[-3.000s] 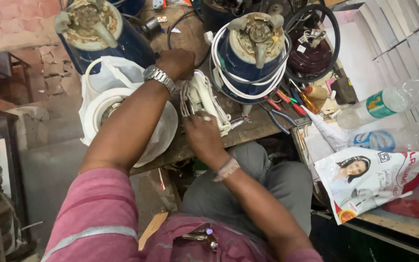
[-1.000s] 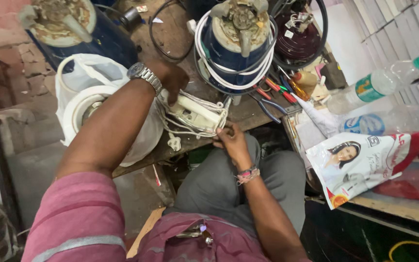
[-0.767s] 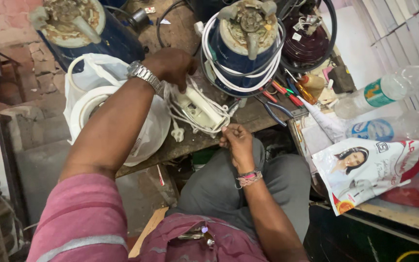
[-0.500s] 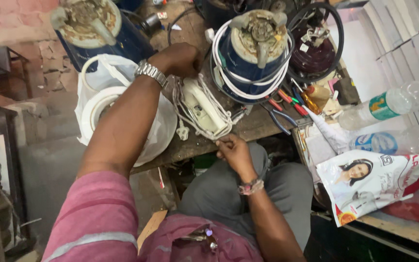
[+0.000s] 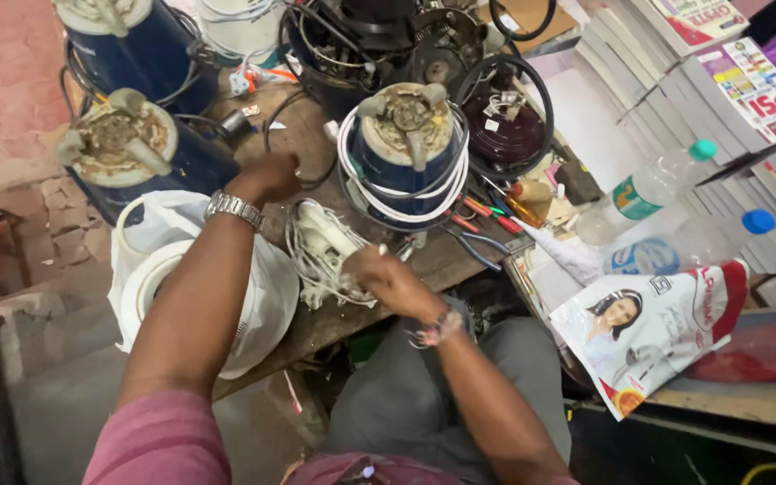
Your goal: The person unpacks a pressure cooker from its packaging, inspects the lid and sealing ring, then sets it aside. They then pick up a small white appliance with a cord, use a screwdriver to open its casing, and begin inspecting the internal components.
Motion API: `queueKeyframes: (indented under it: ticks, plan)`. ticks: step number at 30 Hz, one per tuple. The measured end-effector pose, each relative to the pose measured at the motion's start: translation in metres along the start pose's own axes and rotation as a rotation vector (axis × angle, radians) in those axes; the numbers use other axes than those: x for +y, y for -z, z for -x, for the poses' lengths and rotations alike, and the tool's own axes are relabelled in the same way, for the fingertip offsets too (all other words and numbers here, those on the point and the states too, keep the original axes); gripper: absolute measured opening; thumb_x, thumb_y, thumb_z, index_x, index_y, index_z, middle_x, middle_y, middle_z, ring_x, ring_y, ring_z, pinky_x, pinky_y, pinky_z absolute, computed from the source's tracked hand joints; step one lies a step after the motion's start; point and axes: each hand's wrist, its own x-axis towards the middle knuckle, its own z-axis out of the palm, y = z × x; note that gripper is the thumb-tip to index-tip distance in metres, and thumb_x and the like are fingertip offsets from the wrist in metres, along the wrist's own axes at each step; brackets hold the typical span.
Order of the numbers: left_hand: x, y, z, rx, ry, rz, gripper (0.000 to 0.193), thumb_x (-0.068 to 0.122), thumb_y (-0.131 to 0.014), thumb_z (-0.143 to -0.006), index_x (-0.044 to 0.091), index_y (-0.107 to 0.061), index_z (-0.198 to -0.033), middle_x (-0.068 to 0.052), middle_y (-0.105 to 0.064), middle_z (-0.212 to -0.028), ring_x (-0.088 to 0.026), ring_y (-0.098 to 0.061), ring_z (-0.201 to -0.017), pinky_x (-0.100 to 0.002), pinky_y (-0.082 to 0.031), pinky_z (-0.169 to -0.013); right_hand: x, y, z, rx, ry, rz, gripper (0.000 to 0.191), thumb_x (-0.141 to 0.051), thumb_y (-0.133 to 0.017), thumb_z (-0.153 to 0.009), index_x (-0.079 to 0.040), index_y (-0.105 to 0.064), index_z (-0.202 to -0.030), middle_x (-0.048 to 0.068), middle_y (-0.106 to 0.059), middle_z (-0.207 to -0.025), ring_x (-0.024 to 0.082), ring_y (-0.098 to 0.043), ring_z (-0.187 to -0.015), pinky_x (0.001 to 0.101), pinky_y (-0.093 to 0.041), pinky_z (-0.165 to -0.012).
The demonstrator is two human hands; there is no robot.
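Observation:
A white appliance (image 5: 323, 235) wrapped in loose white cord lies on the worn wooden bench (image 5: 446, 260) in front of me. My right hand (image 5: 386, 280), with a bead bracelet at the wrist, is closed over its near end and the cord. My left hand (image 5: 269, 176), with a metal watch (image 5: 233, 208) on the wrist, rests curled just past the appliance's far end, beside a black cable. Its fingers are hidden, so what it grips is unclear.
A blue motor (image 5: 406, 148) wound with white cable stands right behind the appliance, another blue motor (image 5: 123, 153) at left. A white bag (image 5: 267, 305) holds a round white part. Screwdrivers (image 5: 487, 216), bottles (image 5: 648, 189), a magazine (image 5: 648, 332) and stacked books (image 5: 639, 81) crowd the right.
My right hand rose from the bench's front edge onto the appliance's near end. The left hand slid a little past the far end. The view shifted up.

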Motion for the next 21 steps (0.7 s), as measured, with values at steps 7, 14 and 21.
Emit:
queueKeyframes:
  ticks: [7, 14, 21]
  plan:
    - [-0.003, -0.026, -0.007, -0.459, -0.134, 0.158, 0.098, 0.019, -0.082, -0.072, 0.011, -0.034, -0.157, -0.019, -0.059, -0.141, -0.029, -0.062, -0.116, -0.043, -0.055, -0.091, -0.028, 0.027, 0.062, -0.229, -0.075, -0.070, 0.027, -0.019, -0.076, -0.093, -0.004, -0.073, -0.116, 0.012, -0.073, -0.120, 0.028, -0.066, -0.121, 0.0399, -0.050, -0.106]
    - [0.002, -0.012, 0.008, -0.494, 0.036, 0.251, 0.062, 0.007, -0.081, -0.069, 0.004, -0.064, -0.128, -0.017, -0.075, -0.096, -0.024, -0.067, -0.070, -0.040, -0.055, -0.059, -0.027, -0.009, 0.060, 0.016, -0.075, 0.162, 0.020, -0.015, -0.072, -0.093, -0.007, -0.073, -0.111, 0.008, -0.073, -0.117, 0.026, -0.070, -0.111, 0.0381, -0.055, -0.098]
    - [0.003, -0.017, 0.012, -0.572, 0.093, 0.256, 0.026, 0.014, -0.087, -0.069, -0.001, -0.079, -0.089, -0.014, -0.077, -0.080, -0.024, -0.072, -0.066, -0.039, -0.059, -0.060, -0.022, -0.028, 0.064, 0.075, -0.014, 0.266, 0.020, -0.013, -0.073, -0.092, -0.008, -0.073, -0.112, 0.008, -0.066, -0.132, 0.029, -0.062, -0.123, 0.0401, -0.051, -0.104]
